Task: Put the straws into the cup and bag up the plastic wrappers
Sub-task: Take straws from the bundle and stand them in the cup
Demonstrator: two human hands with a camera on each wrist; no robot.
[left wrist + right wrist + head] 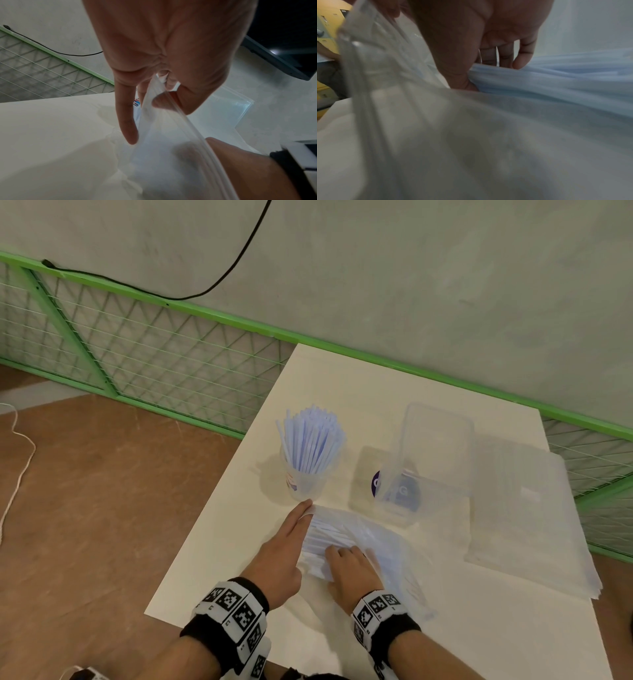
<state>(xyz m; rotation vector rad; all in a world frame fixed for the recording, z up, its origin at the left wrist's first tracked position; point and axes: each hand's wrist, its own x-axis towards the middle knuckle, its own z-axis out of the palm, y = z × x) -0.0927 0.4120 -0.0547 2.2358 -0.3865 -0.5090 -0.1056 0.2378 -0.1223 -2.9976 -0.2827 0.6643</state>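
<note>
Bare test room: concrete wall [411, 268], green mesh fence [154, 350], white table [342, 392].

Both hands, left hand [286, 546] and right hand [352, 568], rest on a clear bag [376, 539] beside the straw-filled cup [305, 481].

Two bare forearms, no sleeves seen. Left hand [279, 556] and right hand [352, 571] bare: no gloves, no rings visible. Each wrist carries a black band [394, 633] wrapped with white blocks printed with black square fiducial markers [236, 609], several faces per wrist. Band edge [295, 170] black with a white panel in the left wrist view.
</note>
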